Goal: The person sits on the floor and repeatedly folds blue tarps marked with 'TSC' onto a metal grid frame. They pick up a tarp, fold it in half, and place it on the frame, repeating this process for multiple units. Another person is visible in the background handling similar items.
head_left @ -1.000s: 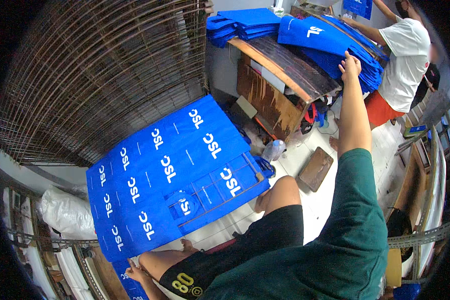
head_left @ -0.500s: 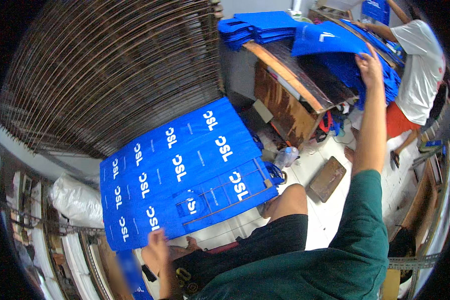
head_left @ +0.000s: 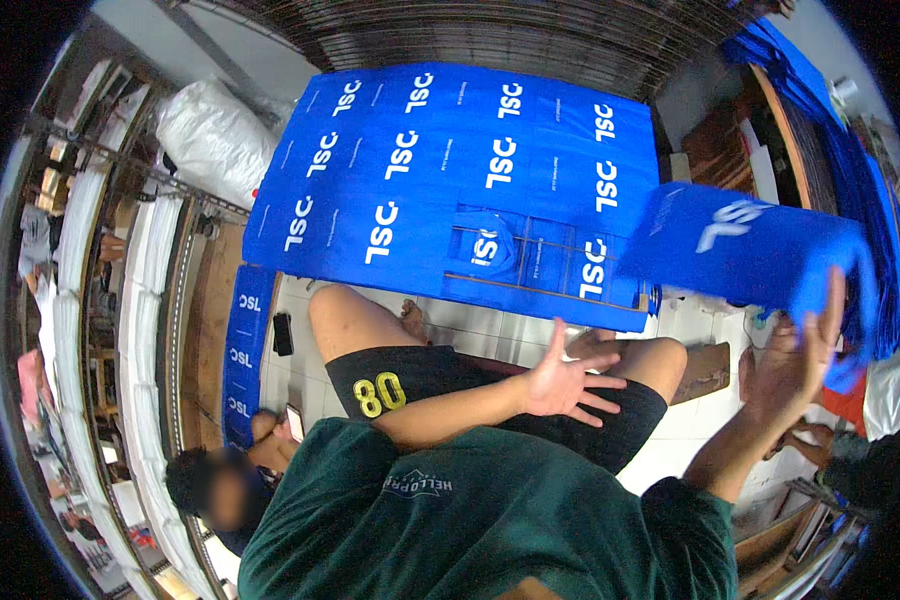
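Observation:
My right hand (head_left: 795,365) grips the near right end of a blue fabric piece (head_left: 770,245) with white lettering, partly hiding it. The piece curves through the air, its left end close to the right edge of a low surface covered in blue printed fabric (head_left: 350,200). My left hand (head_left: 573,378) is empty, fingers spread wide above my lap. A thin rectangular frame (head_left: 542,262) lies on the printed fabric near its front right corner, with a rounded blue piece (head_left: 488,247) at its left end.
A rack of dark rods (head_left: 530,35) stands behind the printed fabric. More blue fabric (head_left: 840,130) hangs at the right table. White stacks (head_left: 82,250) line the left shelves beside a plastic-wrapped bundle (head_left: 215,135). A person holding a phone (head_left: 294,422) is at lower left.
My view has turned to the right. My right hand has brought the blue piece from the far right stack toward me. My left hand has moved from the left to mid-lap, fingers spread.

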Demonstrator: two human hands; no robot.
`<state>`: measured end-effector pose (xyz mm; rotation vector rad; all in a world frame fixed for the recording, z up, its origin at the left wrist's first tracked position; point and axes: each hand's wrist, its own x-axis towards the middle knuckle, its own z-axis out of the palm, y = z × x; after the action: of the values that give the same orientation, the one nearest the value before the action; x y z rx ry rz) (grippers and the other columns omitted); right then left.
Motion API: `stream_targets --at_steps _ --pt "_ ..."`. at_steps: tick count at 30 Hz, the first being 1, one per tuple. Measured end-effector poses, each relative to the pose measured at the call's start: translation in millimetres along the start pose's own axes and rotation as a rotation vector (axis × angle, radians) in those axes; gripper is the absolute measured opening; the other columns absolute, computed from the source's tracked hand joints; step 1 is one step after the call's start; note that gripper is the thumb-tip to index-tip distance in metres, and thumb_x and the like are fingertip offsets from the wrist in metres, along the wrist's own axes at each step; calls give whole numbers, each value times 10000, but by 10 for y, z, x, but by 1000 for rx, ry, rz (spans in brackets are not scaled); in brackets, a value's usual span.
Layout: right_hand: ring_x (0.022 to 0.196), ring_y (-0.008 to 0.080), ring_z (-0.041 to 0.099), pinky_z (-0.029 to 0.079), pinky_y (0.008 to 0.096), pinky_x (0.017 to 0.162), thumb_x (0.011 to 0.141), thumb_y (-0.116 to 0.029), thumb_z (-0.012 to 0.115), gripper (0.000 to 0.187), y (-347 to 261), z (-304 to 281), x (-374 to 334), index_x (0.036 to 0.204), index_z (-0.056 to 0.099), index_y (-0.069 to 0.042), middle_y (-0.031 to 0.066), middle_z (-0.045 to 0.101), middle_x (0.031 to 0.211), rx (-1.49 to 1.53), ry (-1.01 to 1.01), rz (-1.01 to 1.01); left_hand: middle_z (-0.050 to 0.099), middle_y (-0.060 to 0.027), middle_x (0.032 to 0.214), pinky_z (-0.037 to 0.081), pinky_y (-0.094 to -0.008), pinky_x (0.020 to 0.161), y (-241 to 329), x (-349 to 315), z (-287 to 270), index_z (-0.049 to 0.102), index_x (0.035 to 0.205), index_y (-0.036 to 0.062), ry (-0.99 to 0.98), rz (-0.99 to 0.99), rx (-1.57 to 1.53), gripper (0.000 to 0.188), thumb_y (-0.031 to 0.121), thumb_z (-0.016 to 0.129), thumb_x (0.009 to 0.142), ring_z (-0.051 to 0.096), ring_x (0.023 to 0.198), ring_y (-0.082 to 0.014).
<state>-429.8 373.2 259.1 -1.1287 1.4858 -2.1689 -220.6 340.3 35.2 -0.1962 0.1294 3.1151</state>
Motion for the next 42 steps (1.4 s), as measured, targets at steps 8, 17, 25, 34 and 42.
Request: stream_targets --at_steps 8,17,25,34,42 --pt "892 115 555 492 302 782 724 -20 558 578 717 655 -298 1285 425 31 79 524 1189 298 -304 628 580 -150 1012 484 -208 522 972 -1334 -347 457 1070 87 655 684 -78 544 559 543 813 614 805 -230" --pt "899 116 560 486 263 766 708 13 490 578 817 1235 -130 1281 420 50 112 516 1206 267 -421 615 597 -26 886 422 -210 556 1694 -1765 -147 556 1120 111 960 1077 355 342 84 634 788 569 692 -119" --pt "1041 197 545 411 306 909 736 23 587 441 2077 768 -907 1174 573 -18 126 589 1134 -362 -366 537 613 -61 847 454 -259 553 1564 -2015 -683 585 1085 35 1297 978 877 330 30 654 762 595 687 -121" --pt "1063 355 545 408 385 933 729 -33 655 468 3442 650 -1836 1185 554 -45 229 572 1133 -770 -509 365 652 -144 857 492 -370 778 1560 -2139 -1595 629 958 93 1768 334 1387 350 141 716 623 631 863 -284" --pt "1053 348 549 410 390 928 721 -48 671 439 3560 731 -1823 1148 568 -31 215 584 1115 -745 -417 496 656 -136 907 480 -379 826 1578 -2151 -1673 628 963 114 1868 287 1407 325 154 692 647 617 923 -290"
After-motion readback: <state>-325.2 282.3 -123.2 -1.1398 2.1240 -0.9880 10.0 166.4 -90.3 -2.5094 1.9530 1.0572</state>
